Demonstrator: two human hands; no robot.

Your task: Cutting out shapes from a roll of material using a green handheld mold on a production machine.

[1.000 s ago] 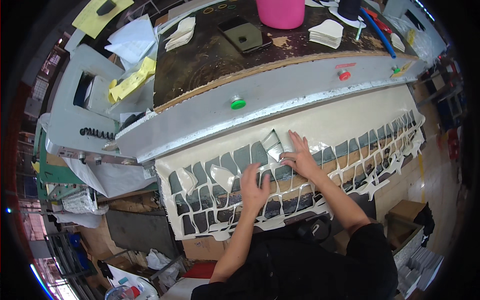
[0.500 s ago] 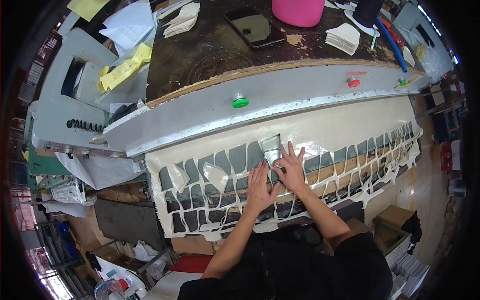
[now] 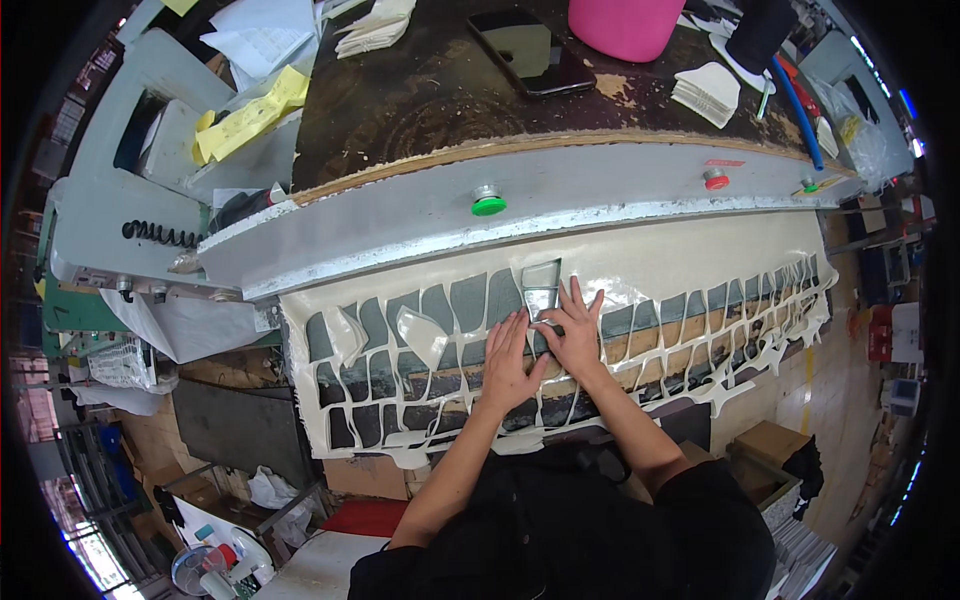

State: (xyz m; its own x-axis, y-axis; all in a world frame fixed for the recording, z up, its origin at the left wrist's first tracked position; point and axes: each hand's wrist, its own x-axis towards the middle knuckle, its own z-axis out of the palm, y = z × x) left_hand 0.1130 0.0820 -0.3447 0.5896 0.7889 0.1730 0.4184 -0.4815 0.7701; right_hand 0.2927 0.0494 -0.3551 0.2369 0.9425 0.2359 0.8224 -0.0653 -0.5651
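Note:
A metal-edged cutting die [image 3: 541, 288] stands on the glossy cream sheet [image 3: 690, 250], at the border between its uncut part and a row of cut-out holes. My left hand [image 3: 510, 368] lies just below the die, fingers stretched out, fingertips at its lower left corner. My right hand [image 3: 577, 338] is at the die's lower right side with fingers spread; its thumb reaches toward the lower edge. Whether the fingertips touch the die is hard to tell. To the left, a small cut cream stack [image 3: 345, 337] and another cream stack [image 3: 422, 338] rest over the holes.
Beyond the sheet runs a grey machine beam [image 3: 380, 225] with a green button [image 3: 488, 204] and a red button [image 3: 716, 179]. On its dark top sit a phone [image 3: 530, 55], a pink container [image 3: 622, 25] and a stack of cream pieces [image 3: 707, 94]. Cardboard boxes [image 3: 770, 440] stand at lower right.
The whole view has shifted slightly, so the beam and tabletop sit a little differently. Both hands stay by the die, with little visible change in their grip.

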